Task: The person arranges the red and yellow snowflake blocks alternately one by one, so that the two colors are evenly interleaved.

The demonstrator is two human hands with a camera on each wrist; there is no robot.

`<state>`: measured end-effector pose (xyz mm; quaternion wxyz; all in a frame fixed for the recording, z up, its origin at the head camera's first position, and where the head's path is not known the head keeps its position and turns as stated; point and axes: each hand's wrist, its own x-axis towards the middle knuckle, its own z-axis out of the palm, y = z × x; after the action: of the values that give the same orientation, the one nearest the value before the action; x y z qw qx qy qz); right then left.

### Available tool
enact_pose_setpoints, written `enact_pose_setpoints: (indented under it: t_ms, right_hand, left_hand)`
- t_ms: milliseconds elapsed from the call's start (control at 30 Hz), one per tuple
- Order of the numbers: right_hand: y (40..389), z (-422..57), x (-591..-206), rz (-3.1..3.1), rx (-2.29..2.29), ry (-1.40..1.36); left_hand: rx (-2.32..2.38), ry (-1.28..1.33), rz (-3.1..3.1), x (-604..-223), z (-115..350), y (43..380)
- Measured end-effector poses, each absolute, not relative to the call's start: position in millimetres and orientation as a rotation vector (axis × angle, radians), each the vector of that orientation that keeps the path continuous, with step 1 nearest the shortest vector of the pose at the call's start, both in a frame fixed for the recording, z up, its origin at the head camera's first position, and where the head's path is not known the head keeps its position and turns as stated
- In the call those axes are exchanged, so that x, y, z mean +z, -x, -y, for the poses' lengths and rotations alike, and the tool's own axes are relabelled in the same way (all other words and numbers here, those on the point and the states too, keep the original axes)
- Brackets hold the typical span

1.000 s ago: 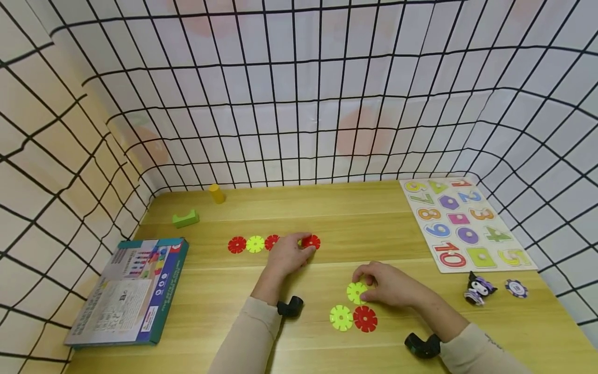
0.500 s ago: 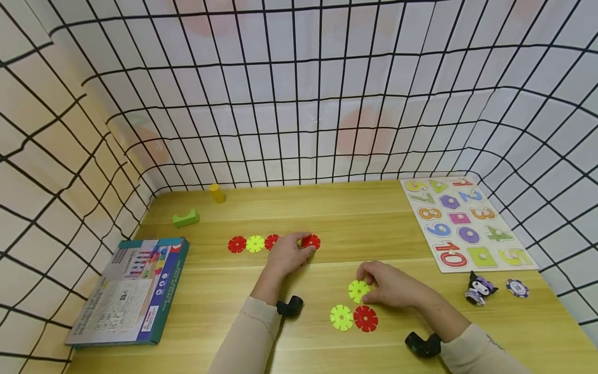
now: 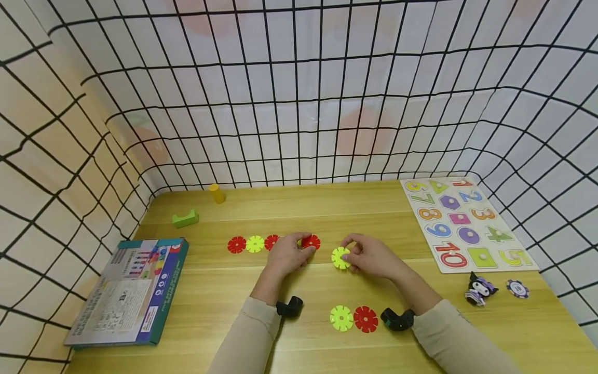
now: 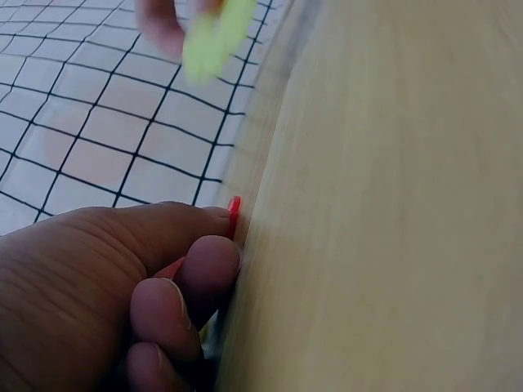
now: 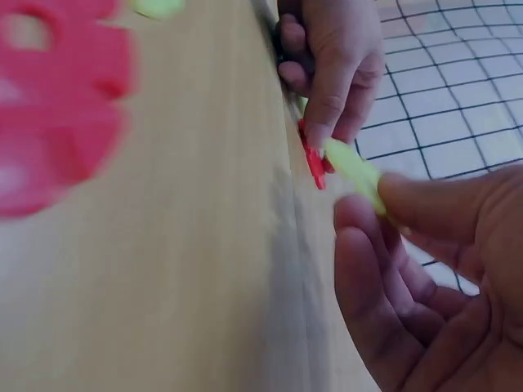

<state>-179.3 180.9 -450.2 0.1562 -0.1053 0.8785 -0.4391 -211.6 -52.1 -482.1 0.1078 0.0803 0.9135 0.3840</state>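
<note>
A row of red and yellow-green notched plastic discs (image 3: 236, 244) lies on the table. At its right end my left hand (image 3: 286, 254) pinches a red notched disc (image 3: 312, 241) between thumb and finger, and it covers part of the row. Just right of that, my right hand (image 3: 374, 256) holds a yellow-green notched disc (image 3: 340, 258) by its edge, raised off the table in the right wrist view. Nearer the front lie a loose yellow-green disc (image 3: 341, 318) and a loose red disc (image 3: 366, 319), side by side.
A boxed toy set (image 3: 128, 293) lies at the left, below a green arched block (image 3: 186, 218) and a yellow cylinder (image 3: 217, 194). On the right are a number puzzle board (image 3: 467, 223), a small figurine (image 3: 479, 289) and a poker chip (image 3: 517, 289). Black-gridded fabric walls the table.
My right hand has lifted the yellow-green disc from beside the two loose discs and carried it up and left, close to the row's right end. The left hand has stayed put.
</note>
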Motion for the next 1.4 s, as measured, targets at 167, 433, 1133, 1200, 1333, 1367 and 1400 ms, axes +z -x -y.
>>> enact_pose_setpoints:
  t_ms: [167,433,1133,1200,1333,1367,1400]
  right_hand:
    - [209.2,-163.8,-455.4,-2.582,-1.143,0.166]
    - [233.1,-152.9,-454.2,-2.598,-0.971,0.18]
    - [235.0,-160.3,-465.8,-2.665,-1.011,0.249]
    - [230.8,-165.5,-465.7,-2.595,-1.141,0.235]
    - [220.6,-175.7,-464.9,-2.545,-1.217,0.26]
    - [217.2,-177.7,-464.4,-2.546,-1.211,0.276]
    - [213.6,-179.9,-464.5,-2.555,-1.2,0.293]
  left_hand:
    - [1.129,-0.232,-2.682,-482.3,50.4,212.4]
    - [1.162,-0.23,-2.66,-481.9,51.8,214.4]
    - [1.189,-0.212,-2.645,-481.8,55.1,212.1]
    - [1.189,-0.211,-2.645,-482.6,55.1,212.1]
    - [1.195,-0.216,-2.643,-483.4,54.8,212.0]
    - [1.197,-0.222,-2.641,-483.4,54.8,211.8]
    - [1.192,-0.232,-2.644,-483.5,54.7,211.8]
